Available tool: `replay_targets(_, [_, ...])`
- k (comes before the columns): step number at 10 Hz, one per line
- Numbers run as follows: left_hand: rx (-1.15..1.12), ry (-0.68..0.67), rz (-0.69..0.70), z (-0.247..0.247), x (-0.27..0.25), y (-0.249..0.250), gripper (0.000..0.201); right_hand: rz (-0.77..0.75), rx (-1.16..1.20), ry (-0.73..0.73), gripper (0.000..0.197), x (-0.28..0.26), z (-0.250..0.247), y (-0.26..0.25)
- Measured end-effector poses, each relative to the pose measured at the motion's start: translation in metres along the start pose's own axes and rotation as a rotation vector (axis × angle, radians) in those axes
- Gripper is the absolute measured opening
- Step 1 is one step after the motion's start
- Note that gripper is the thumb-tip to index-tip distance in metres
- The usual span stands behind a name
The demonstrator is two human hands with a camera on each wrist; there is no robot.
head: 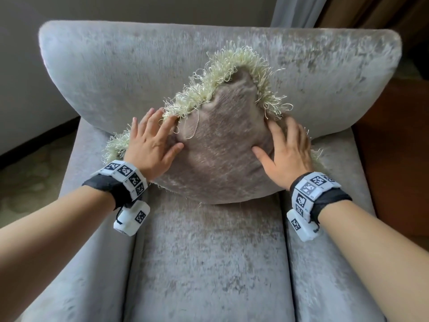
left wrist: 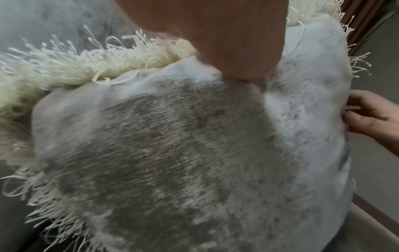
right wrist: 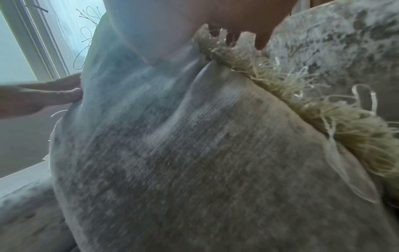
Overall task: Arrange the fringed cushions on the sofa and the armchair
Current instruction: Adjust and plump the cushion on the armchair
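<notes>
A taupe velvet cushion (head: 220,154) with a cream fringe (head: 232,68) leans on one corner, diamond-wise, against the backrest of a grey velvet armchair (head: 116,70). My left hand (head: 153,140) lies flat on its upper left edge, fingers straight and spread over the fringe. My right hand (head: 287,149) presses flat on its right side, fingers reaching into the fringe. The left wrist view shows the cushion face (left wrist: 183,153) and my thumb (left wrist: 244,68) pressing into it. The right wrist view shows my fingertips (right wrist: 261,42) at the fringe (right wrist: 313,102).
The armchair seat (head: 209,263) in front of the cushion is bare, with padded arms (head: 81,263) on both sides. A grey curtain (head: 299,10) hangs behind at the right. A wooden floor (head: 394,159) lies to the right and a patterned carpet (head: 27,182) to the left.
</notes>
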State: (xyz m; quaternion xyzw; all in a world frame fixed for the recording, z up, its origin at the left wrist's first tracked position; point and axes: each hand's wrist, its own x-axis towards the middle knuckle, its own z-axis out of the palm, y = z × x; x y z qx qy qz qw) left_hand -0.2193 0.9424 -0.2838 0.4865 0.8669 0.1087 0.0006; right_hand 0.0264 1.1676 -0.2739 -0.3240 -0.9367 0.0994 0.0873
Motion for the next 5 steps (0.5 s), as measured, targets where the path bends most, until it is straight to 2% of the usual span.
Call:
replay_targets(1, [-0.068, 0.093, 0.0, -0.007, -0.02, 0.002, 0.059, -0.005, 0.044, 0.051, 0.063, -0.018, -0.007, 0.007])
replay_targets(2, [-0.107, 0.106, -0.053, -0.014, -0.037, 0.006, 0.054, 0.016, 0.072, 0.038, 0.056, -0.033, -0.019, 0.012])
replay_targets(5, [-0.085, -0.1, -0.158, -0.074, -0.054, 0.063, 0.044, 0.096, 0.182, -0.124, 0.034, -0.044, -0.083, 0.003])
